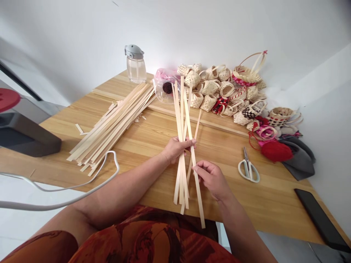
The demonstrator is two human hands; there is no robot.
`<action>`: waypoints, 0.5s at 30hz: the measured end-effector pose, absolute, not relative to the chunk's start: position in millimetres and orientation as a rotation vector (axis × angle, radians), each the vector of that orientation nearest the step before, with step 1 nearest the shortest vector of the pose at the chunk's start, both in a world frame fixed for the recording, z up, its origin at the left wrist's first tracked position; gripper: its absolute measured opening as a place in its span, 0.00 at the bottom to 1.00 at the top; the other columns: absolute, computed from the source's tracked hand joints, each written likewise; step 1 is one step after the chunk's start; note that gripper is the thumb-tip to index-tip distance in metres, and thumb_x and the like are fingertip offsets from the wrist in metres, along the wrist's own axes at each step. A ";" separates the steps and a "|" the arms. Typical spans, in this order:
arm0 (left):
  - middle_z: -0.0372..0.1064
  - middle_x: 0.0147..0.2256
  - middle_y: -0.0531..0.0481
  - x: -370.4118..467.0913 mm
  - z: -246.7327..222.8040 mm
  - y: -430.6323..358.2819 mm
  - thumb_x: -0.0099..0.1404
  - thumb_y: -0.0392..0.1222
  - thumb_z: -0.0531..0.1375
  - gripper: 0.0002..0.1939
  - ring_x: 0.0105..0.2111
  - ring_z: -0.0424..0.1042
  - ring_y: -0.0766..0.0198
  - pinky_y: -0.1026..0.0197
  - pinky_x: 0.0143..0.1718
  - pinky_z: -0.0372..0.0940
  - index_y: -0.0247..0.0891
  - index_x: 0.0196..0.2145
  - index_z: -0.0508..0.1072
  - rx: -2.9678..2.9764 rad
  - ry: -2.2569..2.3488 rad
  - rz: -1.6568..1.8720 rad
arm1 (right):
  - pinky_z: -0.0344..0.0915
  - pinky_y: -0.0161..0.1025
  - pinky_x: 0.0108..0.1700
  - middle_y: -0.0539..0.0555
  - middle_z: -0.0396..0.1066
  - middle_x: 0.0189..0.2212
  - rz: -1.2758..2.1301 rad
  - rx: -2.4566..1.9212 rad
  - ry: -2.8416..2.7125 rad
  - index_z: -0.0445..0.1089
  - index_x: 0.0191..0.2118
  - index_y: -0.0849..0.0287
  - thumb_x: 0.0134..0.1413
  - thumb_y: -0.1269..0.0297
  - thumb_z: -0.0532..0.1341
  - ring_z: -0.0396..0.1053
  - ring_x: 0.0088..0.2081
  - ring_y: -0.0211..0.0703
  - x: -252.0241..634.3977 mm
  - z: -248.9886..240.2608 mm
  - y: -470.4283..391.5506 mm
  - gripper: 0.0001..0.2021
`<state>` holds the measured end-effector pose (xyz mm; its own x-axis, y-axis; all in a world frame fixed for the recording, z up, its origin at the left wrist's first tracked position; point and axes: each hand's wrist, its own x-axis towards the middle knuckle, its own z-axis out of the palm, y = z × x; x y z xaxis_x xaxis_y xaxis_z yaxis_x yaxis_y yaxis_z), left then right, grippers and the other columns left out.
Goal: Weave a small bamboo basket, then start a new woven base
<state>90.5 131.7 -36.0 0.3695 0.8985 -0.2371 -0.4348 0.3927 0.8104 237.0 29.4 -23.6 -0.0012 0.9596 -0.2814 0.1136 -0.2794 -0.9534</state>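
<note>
My left hand is closed around several pale, flat wooden strips that fan out above and below it, over the table's front part. Its thumb presses across one separate strip on the right side. Lower on that same strip, my right hand pinches it between thumb and fingertips. Another strip slants behind the two hands. To the left lies a big pile of similar strips, with short offcuts beside it.
Small woven baskets crowd the back right, near red yarn. White-handled scissors and a black phone lie rightward. A bottle stands at the back. A white cable loops over the left front edge.
</note>
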 end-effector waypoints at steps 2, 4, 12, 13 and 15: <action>0.75 0.30 0.47 89.0 -37.1 132.8 0.50 0.48 0.73 0.19 0.24 0.69 0.73 0.73 0.16 0.53 0.31 0.33 0.77 0.730 0.703 0.939 | 0.48 0.28 0.19 0.47 0.67 0.22 1.528 -1.421 -1.009 0.72 0.31 0.60 0.51 0.56 0.69 0.56 0.20 0.28 239.7 -26.0 30.0 0.12; 0.75 0.33 0.47 87.2 -37.6 134.0 0.52 0.49 0.72 0.21 0.24 0.68 0.74 0.74 0.16 0.53 0.31 0.38 0.79 0.719 0.607 0.911 | 0.44 0.28 0.17 0.48 0.68 0.24 1.682 -1.319 -0.858 0.73 0.32 0.60 0.49 0.56 0.70 0.56 0.19 0.28 243.0 -27.3 30.5 0.12; 0.69 0.23 0.52 89.0 -37.7 134.2 0.46 0.41 0.75 0.18 0.19 0.67 0.74 0.74 0.14 0.53 0.32 0.28 0.72 0.643 0.566 0.913 | 0.49 0.26 0.18 0.48 0.66 0.25 1.971 -1.074 -0.652 0.74 0.36 0.61 0.52 0.57 0.70 0.64 0.21 0.30 248.9 -27.6 26.8 0.12; 0.68 0.22 0.53 89.8 -38.2 134.0 0.47 0.41 0.75 0.18 0.19 0.67 0.74 0.74 0.14 0.53 0.32 0.26 0.70 0.650 0.588 0.921 | 0.50 0.26 0.18 0.49 0.66 0.25 1.961 -1.064 -0.658 0.75 0.37 0.61 0.52 0.57 0.69 0.64 0.21 0.30 248.8 -27.5 26.0 0.13; 0.67 0.20 0.53 90.8 -39.0 133.6 0.48 0.43 0.75 0.19 0.18 0.65 0.75 0.74 0.14 0.52 0.32 0.25 0.69 0.685 0.602 0.928 | 0.52 0.26 0.19 0.49 0.67 0.24 1.948 -1.034 -0.650 0.76 0.37 0.62 0.53 0.56 0.69 0.63 0.20 0.29 248.7 -27.0 24.3 0.13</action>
<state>90.8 133.6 -39.0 0.4699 0.8660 -0.1708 -0.5082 0.4237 0.7498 248.7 24.3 -27.0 -0.3292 0.8439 -0.4235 -0.4202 -0.5326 -0.7347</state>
